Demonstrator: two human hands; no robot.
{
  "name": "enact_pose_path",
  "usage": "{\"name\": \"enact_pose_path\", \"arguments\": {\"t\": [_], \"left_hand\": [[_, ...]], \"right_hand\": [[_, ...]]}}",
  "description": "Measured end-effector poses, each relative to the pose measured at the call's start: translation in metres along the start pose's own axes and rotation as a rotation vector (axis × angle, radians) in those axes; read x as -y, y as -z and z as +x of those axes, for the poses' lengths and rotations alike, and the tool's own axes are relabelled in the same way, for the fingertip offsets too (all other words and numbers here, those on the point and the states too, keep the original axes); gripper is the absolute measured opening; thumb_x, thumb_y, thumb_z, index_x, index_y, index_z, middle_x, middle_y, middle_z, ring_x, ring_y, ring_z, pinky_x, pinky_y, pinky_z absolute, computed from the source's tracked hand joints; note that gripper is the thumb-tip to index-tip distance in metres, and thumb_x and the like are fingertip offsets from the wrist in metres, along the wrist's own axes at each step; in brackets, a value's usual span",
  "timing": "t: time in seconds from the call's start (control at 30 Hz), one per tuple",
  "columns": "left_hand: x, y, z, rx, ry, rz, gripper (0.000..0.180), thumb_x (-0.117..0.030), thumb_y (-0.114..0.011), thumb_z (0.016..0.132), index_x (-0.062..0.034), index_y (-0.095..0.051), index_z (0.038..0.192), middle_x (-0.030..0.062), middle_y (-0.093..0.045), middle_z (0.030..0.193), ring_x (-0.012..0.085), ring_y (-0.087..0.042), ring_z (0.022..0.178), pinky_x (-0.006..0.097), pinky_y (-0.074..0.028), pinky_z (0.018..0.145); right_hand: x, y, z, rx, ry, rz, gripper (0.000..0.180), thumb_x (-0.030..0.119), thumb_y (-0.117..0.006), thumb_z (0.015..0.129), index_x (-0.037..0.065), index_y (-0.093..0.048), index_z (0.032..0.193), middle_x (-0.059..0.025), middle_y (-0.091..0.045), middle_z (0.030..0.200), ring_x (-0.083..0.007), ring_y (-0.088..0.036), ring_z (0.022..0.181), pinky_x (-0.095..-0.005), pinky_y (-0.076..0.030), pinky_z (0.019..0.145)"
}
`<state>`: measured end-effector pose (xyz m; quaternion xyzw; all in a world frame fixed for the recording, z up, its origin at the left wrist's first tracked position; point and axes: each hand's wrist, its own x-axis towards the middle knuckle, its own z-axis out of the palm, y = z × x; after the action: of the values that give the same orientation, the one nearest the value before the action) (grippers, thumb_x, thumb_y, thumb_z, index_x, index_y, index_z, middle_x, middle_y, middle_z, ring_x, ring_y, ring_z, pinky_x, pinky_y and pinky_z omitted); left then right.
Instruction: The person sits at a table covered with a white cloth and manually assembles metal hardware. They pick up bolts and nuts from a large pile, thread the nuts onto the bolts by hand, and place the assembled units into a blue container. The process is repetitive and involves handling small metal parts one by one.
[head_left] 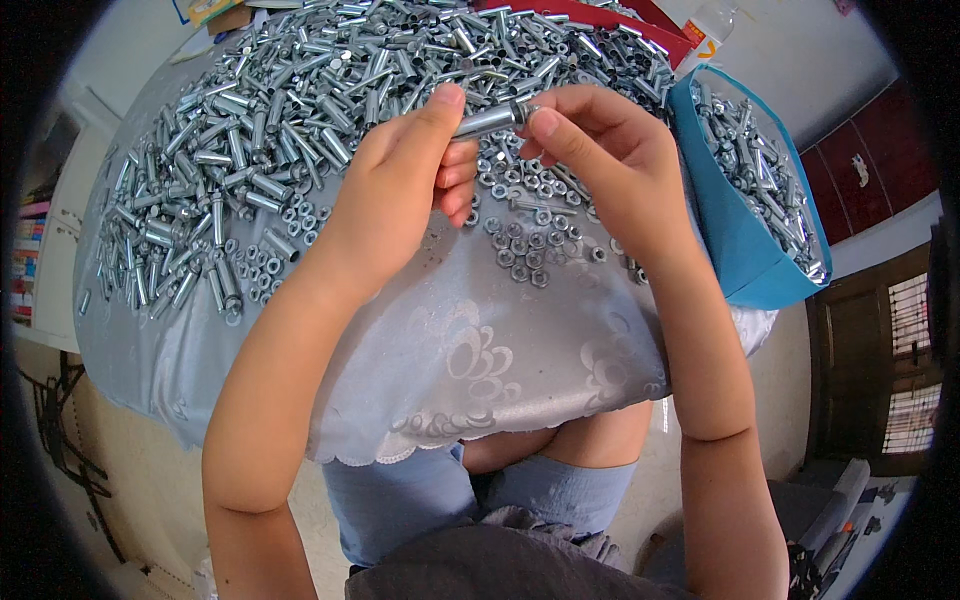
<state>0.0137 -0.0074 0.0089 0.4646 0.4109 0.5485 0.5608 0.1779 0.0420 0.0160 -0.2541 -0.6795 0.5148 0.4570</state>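
Note:
My left hand [405,170] and my right hand [600,160] meet above the table and both pinch one silver metal sleeve bolt [490,120], held level between thumbs and fingers. My right fingertips sit at its right end. Under the hands lies a scatter of small hex nuts [525,250] on a pale grey patterned tablecloth [470,350]. A big heap of silver sleeve bolts [300,110] covers the far and left part of the table.
A blue bin [735,240] at the right holds several more silver bolts. A red flat thing [610,22] lies at the far edge. A dark wooden door [890,350] and floor clutter show at the right; my lap is below the table edge.

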Motion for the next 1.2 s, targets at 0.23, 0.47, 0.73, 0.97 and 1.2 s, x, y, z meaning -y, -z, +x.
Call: {"name": "enact_pose_path", "arguments": {"t": [0.23, 0.47, 0.73, 0.97, 1.2], "left_hand": [[0.0, -0.002, -0.001, 0.006, 0.088, -0.005, 0.041, -0.038, -0.042, 0.088, -0.014, -0.03, 0.057, -0.0028, -0.032, 0.053, 0.0098, -0.036, 0.047, 0.025, -0.035, 0.047], [-0.005, -0.005, -0.001, 0.03, 0.27, -0.225, 0.038, -0.034, -0.037, 0.088, -0.0152, -0.026, 0.056, -0.0034, -0.027, 0.052, 0.0093, -0.031, 0.045, 0.025, -0.031, 0.044], [-0.001, 0.009, 0.005, -0.011, 0.283, -0.368, 0.036, -0.03, -0.028, 0.09, -0.0149, -0.027, 0.058, -0.0042, -0.026, 0.053, 0.0084, -0.027, 0.045, 0.024, -0.028, 0.045], [-0.003, 0.007, 0.004, -0.035, 0.286, -0.379, 0.036, -0.03, -0.03, 0.09, -0.0148, -0.028, 0.058, -0.0041, -0.027, 0.053, 0.0083, -0.028, 0.046, 0.024, -0.029, 0.046], [0.002, 0.007, 0.005, -0.01, 0.311, -0.38, 0.036, -0.031, -0.031, 0.091, -0.015, -0.029, 0.058, -0.0041, -0.027, 0.053, 0.0087, -0.029, 0.046, 0.024, -0.03, 0.046]], "right_hand": [[-0.006, -0.002, -0.002, -0.028, 0.31, -0.284, 0.018, 0.013, -0.065, 0.077, -0.001, -0.059, 0.085, -0.0048, -0.061, 0.076, -0.0089, -0.056, 0.07, -0.0223, -0.045, 0.065], [-0.001, 0.003, -0.002, 0.045, 0.332, -0.308, 0.016, 0.015, -0.066, 0.076, 0.001, -0.061, 0.082, -0.004, -0.06, 0.073, -0.0088, -0.053, 0.065, -0.0216, -0.043, 0.06], [-0.012, 0.008, -0.005, 0.304, 0.249, -0.738, 0.016, 0.016, -0.064, 0.071, 0.005, -0.064, 0.082, -0.0115, -0.059, 0.076, -0.0249, -0.056, 0.072, -0.0333, -0.045, 0.066], [-0.022, -0.007, -0.011, 0.394, 0.375, -0.88, 0.015, 0.014, -0.065, 0.069, 0.003, -0.062, 0.08, -0.0114, -0.056, 0.078, -0.0297, -0.053, 0.077, -0.0372, -0.044, 0.07], [-0.024, -0.009, -0.01, 0.322, 0.324, -0.747, 0.015, 0.007, -0.062, 0.071, 0.001, -0.058, 0.084, -0.0113, -0.057, 0.078, -0.0285, -0.055, 0.073, -0.0341, -0.045, 0.068]]}}
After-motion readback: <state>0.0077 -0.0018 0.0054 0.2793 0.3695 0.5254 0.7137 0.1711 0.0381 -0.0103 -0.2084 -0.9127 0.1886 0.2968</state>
